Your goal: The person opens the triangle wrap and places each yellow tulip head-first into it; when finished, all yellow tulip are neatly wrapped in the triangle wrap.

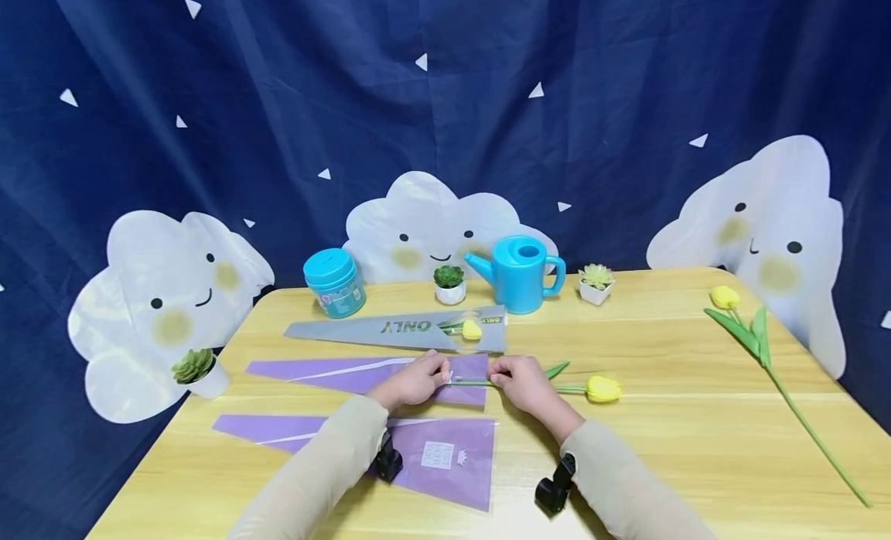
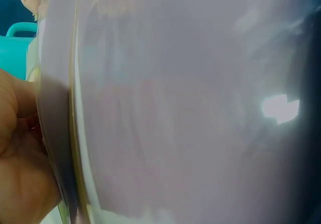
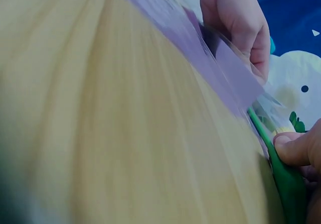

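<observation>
A yellow tulip (image 1: 603,389) with a long green stem (image 3: 261,128) lies crosswise at mid-table, its bloom pointing right. My right hand (image 1: 524,381) pinches this stem between thumb and fingers, close to the leaf. To the left, my left hand (image 1: 416,380) grips the upper film of the middle purple flower sleeve (image 1: 469,364) near its wide end. The stem's thin end reaches over or into that sleeve; I cannot tell which. In the left wrist view, purple film (image 2: 165,108) fills most of the picture and hides the left fingertips.
Nearer me lies another purple sleeve (image 1: 466,478). Behind, a grey sleeve (image 1: 348,330) holds a yellow tulip (image 1: 471,329). A blue jar (image 1: 336,283), a blue watering can (image 1: 518,281) and small potted plants line the back. One more tulip (image 1: 800,416) lies far right.
</observation>
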The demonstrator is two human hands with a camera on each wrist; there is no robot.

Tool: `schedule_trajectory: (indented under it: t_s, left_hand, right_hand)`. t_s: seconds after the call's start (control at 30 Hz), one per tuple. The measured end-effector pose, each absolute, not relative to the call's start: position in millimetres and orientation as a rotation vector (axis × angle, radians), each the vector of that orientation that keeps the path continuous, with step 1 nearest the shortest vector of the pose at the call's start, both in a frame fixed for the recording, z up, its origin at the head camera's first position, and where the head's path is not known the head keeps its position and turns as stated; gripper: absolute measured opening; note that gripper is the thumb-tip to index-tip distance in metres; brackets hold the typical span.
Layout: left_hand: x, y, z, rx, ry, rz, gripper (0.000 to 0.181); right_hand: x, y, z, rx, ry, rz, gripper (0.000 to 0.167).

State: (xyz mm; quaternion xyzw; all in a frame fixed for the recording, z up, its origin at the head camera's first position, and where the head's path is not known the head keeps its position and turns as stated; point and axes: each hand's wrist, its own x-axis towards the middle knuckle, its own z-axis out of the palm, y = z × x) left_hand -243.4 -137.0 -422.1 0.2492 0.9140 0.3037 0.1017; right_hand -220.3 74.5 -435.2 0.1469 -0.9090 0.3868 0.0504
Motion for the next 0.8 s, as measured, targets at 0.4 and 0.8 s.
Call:
schedule_trajectory:
  t_s: [0.4, 0.8]
  left_hand:
    - [-244.9, -138.4, -429.5, 0.711, 2.664, 1.002, 0.018]
    - [-245.4, -139.9, -431.8, 0.706, 2.636, 1.061, 0.017]
  right_hand:
    - [-219.8, 74.5, -432.8, 0.367, -2.693, 1.276, 0.006]
    - [-223.6, 120.5, -430.0, 0.687, -2.810, 1.358, 0.023]
